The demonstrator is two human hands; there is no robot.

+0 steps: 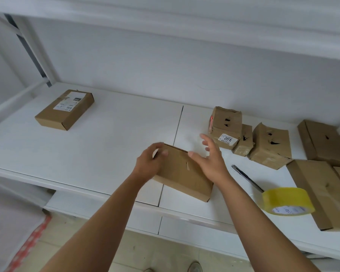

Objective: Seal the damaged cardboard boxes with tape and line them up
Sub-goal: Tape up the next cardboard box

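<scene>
carefully now: flat cardboard box [182, 173] near the front edge of the white shelf [98, 138], tilted, far end lifted slightly off the surface by the look of it, small tear showing on the top face. left hand [148, 163] curled round the far left corner of that box, fingers over the top edge, gripping it. right hand [209, 157] spread, fingers straight and relaxed, hovering just above the right side, thumb at or near the far edge, grasping nothing.

probably the moment of settling or turning the box before taping. better done by laying it flat first, square to the shelf edge, tear facing up. keep the left grip on the corner as an anchor; bring the right palm down to press the top face so the torn flap lies flush. only then reach for the yellow tape roll [287, 201], sitting near the front edge to the right, and the dark cutter or pen [246, 178] lying between box and roll; hard to tell which.

for lining up: one labelled box [65, 109] already set well apart at the far left, likely the start of the row. pile of torn boxes [249, 138] at the right back, flat ones [322, 193] at the right edge, still to do. run tape well past both ends of the tear and rub down firmly; thin cardboard dents easily, so press evenly rather than hard
</scene>
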